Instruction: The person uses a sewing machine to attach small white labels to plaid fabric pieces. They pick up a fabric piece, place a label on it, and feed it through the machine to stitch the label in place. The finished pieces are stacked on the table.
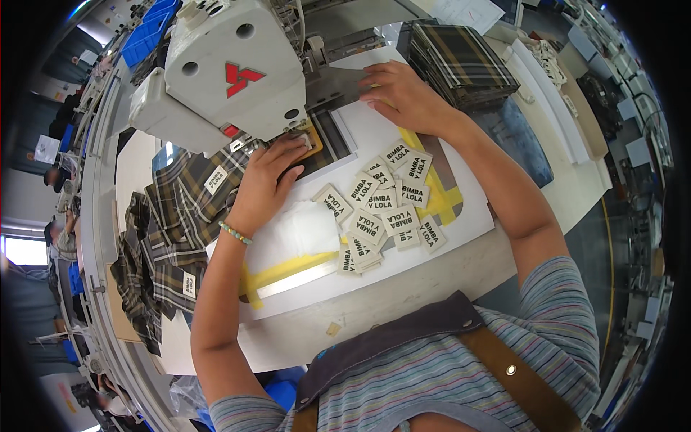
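We are noting plaid pieces (169, 252) lying loosely at the left, at least two of them showing a pale label, so we are judging those finished. Another plaid panel (333, 144) is lying under the head of the white sewing machine (216, 93), apparently in hand. Plenty seems left: loose labels (381, 201) are sitting in a scattered pile on the white board (288, 230), and a folded plaid stack (461, 68) is standing at the upper right, showing no label on the faces we are seeing. The left hand (266, 180) is resting its fingers, close together, at the orange frame (314, 140) by the needle area; whether its grip is holding anything we cannot tell. The right hand (410, 101) is lying near the board's far edge, its grip loosely spread, with nothing showing in it. For containers, we are seeing blue bins (144, 42) at the upper left, contents unclear; the labels are lying uncontained, the board itself resting on the pale counter (309, 335).
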Motion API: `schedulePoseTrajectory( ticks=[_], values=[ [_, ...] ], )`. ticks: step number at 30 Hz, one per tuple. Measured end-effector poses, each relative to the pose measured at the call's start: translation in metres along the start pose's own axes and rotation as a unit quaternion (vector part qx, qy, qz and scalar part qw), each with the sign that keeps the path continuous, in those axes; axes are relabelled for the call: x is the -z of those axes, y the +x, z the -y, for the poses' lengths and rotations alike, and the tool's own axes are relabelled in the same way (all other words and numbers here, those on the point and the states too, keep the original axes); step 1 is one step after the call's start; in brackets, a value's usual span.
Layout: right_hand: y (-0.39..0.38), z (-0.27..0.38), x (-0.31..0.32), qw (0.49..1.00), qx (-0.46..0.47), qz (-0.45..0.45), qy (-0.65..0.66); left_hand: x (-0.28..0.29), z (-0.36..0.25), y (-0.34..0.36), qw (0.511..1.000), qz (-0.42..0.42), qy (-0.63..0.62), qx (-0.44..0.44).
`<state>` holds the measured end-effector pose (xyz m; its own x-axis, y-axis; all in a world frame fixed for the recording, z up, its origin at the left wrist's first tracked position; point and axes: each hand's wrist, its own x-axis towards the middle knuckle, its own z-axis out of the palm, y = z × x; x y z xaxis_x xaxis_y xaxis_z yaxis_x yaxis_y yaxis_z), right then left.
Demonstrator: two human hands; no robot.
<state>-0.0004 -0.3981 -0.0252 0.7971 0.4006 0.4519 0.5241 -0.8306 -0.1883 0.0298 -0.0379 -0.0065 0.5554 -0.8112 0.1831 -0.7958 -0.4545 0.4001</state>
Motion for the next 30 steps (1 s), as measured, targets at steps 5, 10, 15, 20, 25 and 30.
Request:
schedulePoseTrajectory(
  ticks=[5,10,15,20,25,30],
  values=[
    [0.001,0.004,0.000,1.000,-0.011,0.011,0.007,0.002,-0.001,-0.001,1.000,-0.003,-0.001,-0.011],
    [0.002,0.007,-0.003,0.999,-0.021,0.010,0.023,0.004,0.001,-0.001,1.000,-0.006,-0.004,-0.001],
    [-0.002,0.006,-0.002,1.000,0.004,-0.024,0.011,0.004,0.010,0.002,1.000,-0.008,0.000,0.020],
    [-0.004,0.009,-0.005,0.999,0.014,-0.046,0.010,-0.001,0.023,0.001,0.999,-0.036,0.031,0.019],
    [-0.004,0.018,-0.002,0.998,0.020,-0.049,0.044,0.007,0.045,-0.021,0.994,-0.076,0.063,0.044],
    [0.002,0.040,-0.007,0.996,0.063,-0.005,0.070,0.021,0.036,-0.041,0.990,-0.119,0.031,0.066]
  ],
)
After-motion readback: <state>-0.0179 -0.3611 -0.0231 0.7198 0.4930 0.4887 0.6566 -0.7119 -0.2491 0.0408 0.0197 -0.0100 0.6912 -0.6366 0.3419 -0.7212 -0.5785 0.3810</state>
